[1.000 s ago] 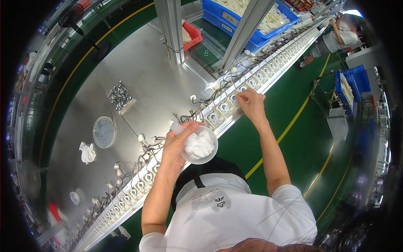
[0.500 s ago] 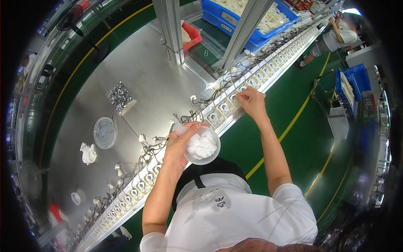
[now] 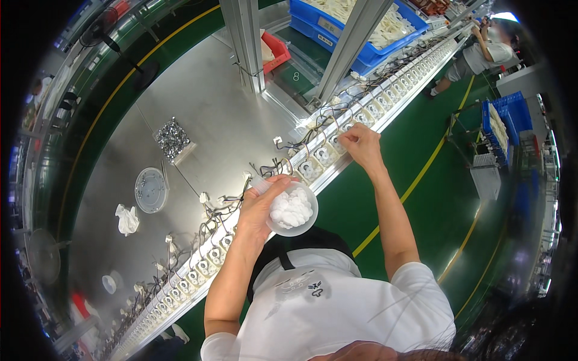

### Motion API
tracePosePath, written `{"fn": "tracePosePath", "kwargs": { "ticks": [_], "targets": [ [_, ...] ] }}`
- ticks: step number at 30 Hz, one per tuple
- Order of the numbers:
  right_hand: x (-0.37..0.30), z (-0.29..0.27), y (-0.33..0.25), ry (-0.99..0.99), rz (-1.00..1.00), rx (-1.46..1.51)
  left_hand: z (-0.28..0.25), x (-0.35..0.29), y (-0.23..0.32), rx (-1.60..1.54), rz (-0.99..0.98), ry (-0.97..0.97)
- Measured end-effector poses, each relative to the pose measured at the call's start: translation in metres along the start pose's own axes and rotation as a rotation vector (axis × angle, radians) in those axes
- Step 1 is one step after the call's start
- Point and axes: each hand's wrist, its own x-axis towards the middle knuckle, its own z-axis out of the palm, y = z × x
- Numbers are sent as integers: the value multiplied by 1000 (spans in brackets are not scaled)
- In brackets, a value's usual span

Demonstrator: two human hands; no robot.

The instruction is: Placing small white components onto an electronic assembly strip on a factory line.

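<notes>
My left hand (image 3: pixel 257 206) is wrapped round the side of a translucent plastic bowl (image 3: pixel 304 228), held over the near edge of the rail. White, cotton-like clumps (image 3: pixel 291 207) fill much of it. Farther along the rail, my right hand (image 3: pixel 362 146) is closed, fingertips pinched down at one of the square white parts. Whatever the pinch holds is hidden. A long row of these white parts (image 3: pixel 325 156), each with a dark-and-pale round centre, sits in the metal rail (image 3: pixel 338 166). Dark wires with white connectors (image 3: pixel 277 140) trail from them toward the steel table.
On the steel table (image 3: pixel 198 108) lie a bag of small metal pieces (image 3: pixel 173 139), a round clear dish (image 3: pixel 150 190) and a crumpled white piece (image 3: pixel 127 220). Metal posts (image 3: pixel 242 48) rise beyond. Blue bins (image 3: pixel 361 60) and a red bin (image 3: pixel 276 53) stand behind. Another person (image 3: pixel 484 54) stands far right.
The bowl in my left hand has shifted very slightly to the right. My right hand stays pinched at the same part of the row.
</notes>
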Motion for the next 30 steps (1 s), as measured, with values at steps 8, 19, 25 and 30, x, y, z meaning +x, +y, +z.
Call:
{"fn": "tracePosePath", "kwargs": {
  "ticks": [8, 19, 25, 30],
  "targets": [
    [4, -2, 0, -45, 44, 28, 3, 0, 0, 22, -1, 3],
    [-7, -23, -30, -95, -68, -66, 7, 1, -1, 64, -30, 1],
    [-29, -22, -89, -424, -222, 401, 6, 4, -8, 94, -34, -24],
    [-31, -21, -100, -600, -224, 569, 6, 4, -7, 108, -55, -23]
  ]
}}
